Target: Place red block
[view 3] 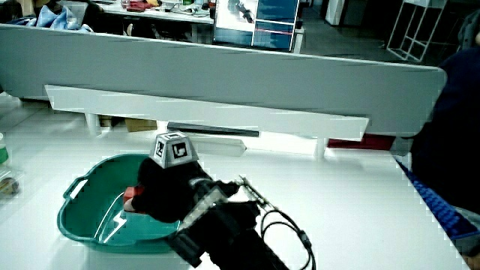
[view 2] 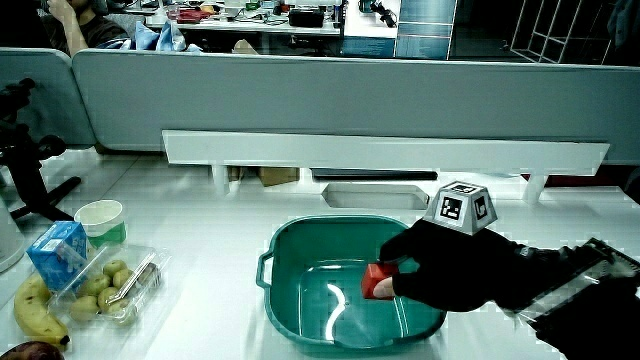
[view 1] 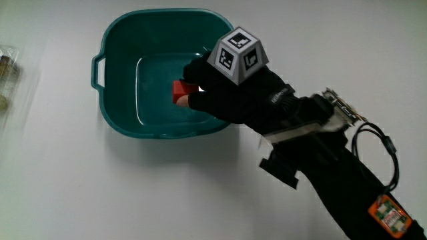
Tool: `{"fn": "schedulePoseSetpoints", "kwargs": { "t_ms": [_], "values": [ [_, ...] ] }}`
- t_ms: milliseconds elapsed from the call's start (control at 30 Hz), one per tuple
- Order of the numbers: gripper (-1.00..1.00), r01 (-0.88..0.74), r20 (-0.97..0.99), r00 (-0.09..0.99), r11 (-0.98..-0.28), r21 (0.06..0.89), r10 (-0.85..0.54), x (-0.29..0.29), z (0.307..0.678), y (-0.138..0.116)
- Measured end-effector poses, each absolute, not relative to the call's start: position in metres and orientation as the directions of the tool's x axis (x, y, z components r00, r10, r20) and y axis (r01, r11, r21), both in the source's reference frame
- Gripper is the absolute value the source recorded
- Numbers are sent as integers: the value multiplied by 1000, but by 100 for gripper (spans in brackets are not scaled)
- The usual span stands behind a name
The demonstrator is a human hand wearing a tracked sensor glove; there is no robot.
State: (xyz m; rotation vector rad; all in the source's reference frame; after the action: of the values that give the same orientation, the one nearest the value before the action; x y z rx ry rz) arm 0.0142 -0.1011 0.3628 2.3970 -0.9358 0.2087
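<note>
The small red block (view 1: 180,91) sits low inside the teal plastic tub (view 1: 120,40), close to the tub's floor, and the black-gloved hand (view 1: 233,93) reaches in over the rim with its fingers (view 1: 197,85) curled around the block, pinching it between fingertips and thumb. In a side view the block (view 2: 377,280) shows just in front of the glove (view 2: 455,270), near the middle of the basin (view 2: 300,245); whether it already rests on the floor or hangs just above it cannot be told. The patterned cube (view 1: 239,55) rides on the back of the glove, and the forearm runs back over the tub's rim toward the person.

Judging by this, the placing is nearly finished: the block is inside the container, and what appears to be left is letting go and lifting the hand out.

The tub stands on a white tabletop (view 1: 133,193). In a side view, near the table's edge, lie a clear plastic tray of small green fruit (view 2: 105,287), a blue carton (view 2: 58,252), a pale cup (view 2: 100,220) and a banana (view 2: 35,310), all well apart from the tub. A low grey partition (view 2: 300,95) closes the table, with an office of desks past it.
</note>
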Motion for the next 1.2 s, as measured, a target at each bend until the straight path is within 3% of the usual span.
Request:
{"fn": "schedulePoseSetpoints", "kwargs": {
  "t_ms": [767,1200],
  "values": [
    [0,-586,300,800,-568,578,-520,-12,429,-112],
    [0,-553,270,818,-563,614,-508,-19,443,-111]
  ]
}}
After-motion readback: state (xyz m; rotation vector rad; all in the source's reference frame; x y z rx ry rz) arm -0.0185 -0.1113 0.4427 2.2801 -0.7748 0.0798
